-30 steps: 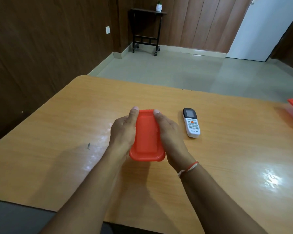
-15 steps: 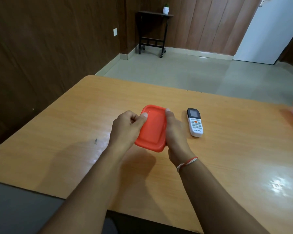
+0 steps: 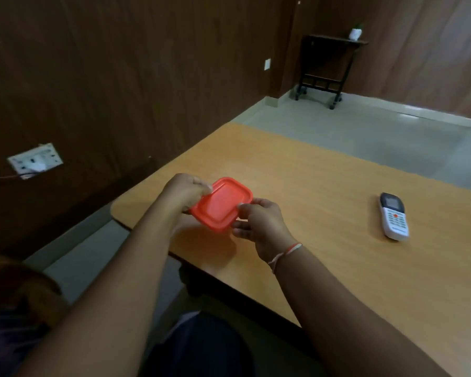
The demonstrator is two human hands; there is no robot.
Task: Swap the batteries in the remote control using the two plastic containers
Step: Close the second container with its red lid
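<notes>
Both hands clamp the red lid (image 3: 221,204) of a small container above the near left corner of the table (image 3: 324,213): the left hand (image 3: 184,193) pinches its far left edge, the right hand (image 3: 259,221) its near right edge. The lid looks light, thin and bendy, probably best peeled from a corner. The remote (image 3: 393,215) lies well apart to the right.

Container (image 3: 221,204) (between both hands) lies left of remote (image 3: 393,216).
</notes>
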